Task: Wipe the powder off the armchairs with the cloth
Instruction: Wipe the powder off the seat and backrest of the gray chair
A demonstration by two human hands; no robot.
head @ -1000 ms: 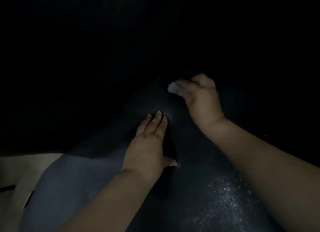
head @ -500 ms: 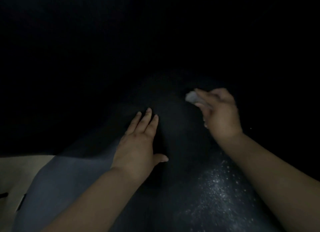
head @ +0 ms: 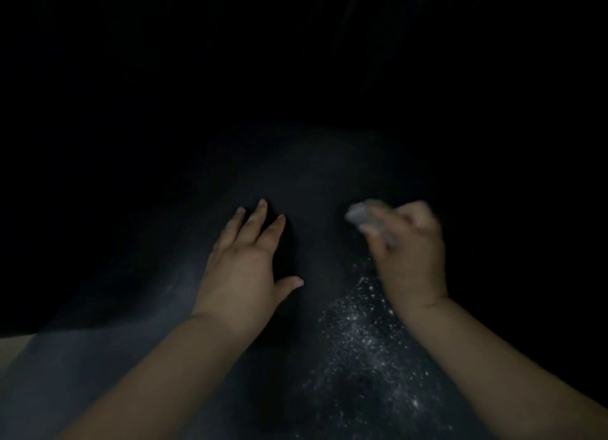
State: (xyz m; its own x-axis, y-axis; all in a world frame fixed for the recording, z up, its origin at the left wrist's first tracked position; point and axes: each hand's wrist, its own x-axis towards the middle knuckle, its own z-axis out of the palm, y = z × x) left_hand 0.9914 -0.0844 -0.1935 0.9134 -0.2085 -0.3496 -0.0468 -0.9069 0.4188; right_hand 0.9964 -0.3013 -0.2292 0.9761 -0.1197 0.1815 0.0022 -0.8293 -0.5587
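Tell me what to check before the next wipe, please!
1. Cloth held in the right hand: ok.
2. Left hand flat on the chair, steadying it: ok.
3. Left hand clear of the powder: ok.
4. Powder all gone: not ok, a patch lies near the right wrist.
5. Cloth clean enough: cannot tell, it is blurred.
6. Rest of the chair clean: cannot tell, too dark.

It is very dark, and the top half is showing almost nothing but black. A weak light is reaching only the middle and bottom. The right hand (head: 409, 258) and its cloth (head: 362, 216) are looking smeared and blurry. The left hand (head: 245, 268) is looking sharper. The white powder (head: 365, 337) is sparkling a little.
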